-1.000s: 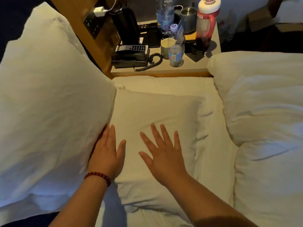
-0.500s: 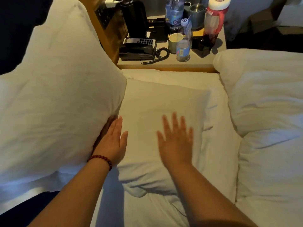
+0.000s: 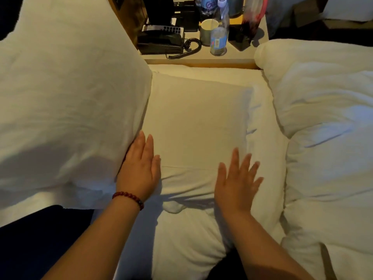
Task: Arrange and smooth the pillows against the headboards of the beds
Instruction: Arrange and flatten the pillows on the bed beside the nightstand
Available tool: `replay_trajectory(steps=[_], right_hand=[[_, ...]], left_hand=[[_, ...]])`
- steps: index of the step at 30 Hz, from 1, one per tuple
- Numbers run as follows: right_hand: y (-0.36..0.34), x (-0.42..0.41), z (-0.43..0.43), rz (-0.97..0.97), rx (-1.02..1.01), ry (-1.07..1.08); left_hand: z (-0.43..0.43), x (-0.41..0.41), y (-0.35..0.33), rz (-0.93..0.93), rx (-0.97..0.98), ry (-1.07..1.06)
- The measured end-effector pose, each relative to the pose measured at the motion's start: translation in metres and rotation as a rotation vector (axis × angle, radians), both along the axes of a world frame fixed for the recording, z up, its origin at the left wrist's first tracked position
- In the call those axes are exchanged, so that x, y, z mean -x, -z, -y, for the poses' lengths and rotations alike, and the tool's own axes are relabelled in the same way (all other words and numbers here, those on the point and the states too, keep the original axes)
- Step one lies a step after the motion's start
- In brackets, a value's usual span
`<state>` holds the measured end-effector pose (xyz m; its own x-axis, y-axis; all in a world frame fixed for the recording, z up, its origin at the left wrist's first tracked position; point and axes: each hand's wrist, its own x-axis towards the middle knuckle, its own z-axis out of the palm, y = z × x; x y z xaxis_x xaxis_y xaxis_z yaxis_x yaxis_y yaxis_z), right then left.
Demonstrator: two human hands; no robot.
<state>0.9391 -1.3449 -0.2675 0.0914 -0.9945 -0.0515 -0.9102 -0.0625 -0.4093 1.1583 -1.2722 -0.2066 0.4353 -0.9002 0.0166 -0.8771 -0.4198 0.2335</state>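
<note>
A flat white pillow lies on the bed in front of me. A second, plump white pillow stands up on the left against the dark headboard. My left hand, with a red bead bracelet on the wrist, lies flat on the flat pillow, its fingers touching the base of the upright pillow. My right hand is spread with straight fingers over the right part of the flat pillow, slightly blurred; whether it touches the cover I cannot tell.
A rumpled white duvet fills the right side. Behind the pillows stands a bedside table with a black telephone, a cup, a water bottle and a red-capped bottle.
My right hand has slid to the right across the flat pillow. My left hand has stayed at the base of the upright pillow. The view has moved closer and lower.
</note>
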Motion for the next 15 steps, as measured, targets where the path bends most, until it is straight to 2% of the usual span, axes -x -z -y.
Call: replay_trajectory(steps=[1, 3, 5, 6, 7, 9, 12, 13, 15], right_hand=[[-0.008, -0.005, -0.008, 0.022, 0.043, -0.018], [-0.023, -0.031, -0.03, -0.001, 0.148, -0.265], [-0.019, -0.052, -0.048, -0.066, 0.218, -0.545], [-0.012, -0.053, -0.05, -0.096, 0.234, -0.616], [0.0, -0.045, -0.046, -0.117, 0.251, -0.633], [0.03, -0.01, -0.035, -0.15, 0.281, -0.52], [0.04, 0.042, -0.04, -0.114, 0.154, -0.13], [0.035, 0.04, -0.049, -0.083, 0.153, -0.105], [0.014, 0.008, -0.07, -0.039, 0.198, -0.262]], left_hand=[[-0.001, 0.011, -0.002, 0.018, 0.035, 0.053], [-0.005, 0.029, 0.005, 0.065, 0.041, 0.234], [-0.014, 0.026, 0.022, 0.119, -0.048, 0.33], [-0.02, 0.017, 0.03, 0.146, -0.093, 0.33], [-0.027, 0.005, 0.036, 0.169, -0.125, 0.325], [-0.04, -0.021, 0.039, 0.169, -0.136, 0.33], [-0.052, -0.028, 0.033, 0.132, -0.054, 0.277], [-0.051, -0.018, 0.03, 0.122, -0.011, 0.249], [-0.045, 0.01, 0.027, 0.124, 0.048, 0.27]])
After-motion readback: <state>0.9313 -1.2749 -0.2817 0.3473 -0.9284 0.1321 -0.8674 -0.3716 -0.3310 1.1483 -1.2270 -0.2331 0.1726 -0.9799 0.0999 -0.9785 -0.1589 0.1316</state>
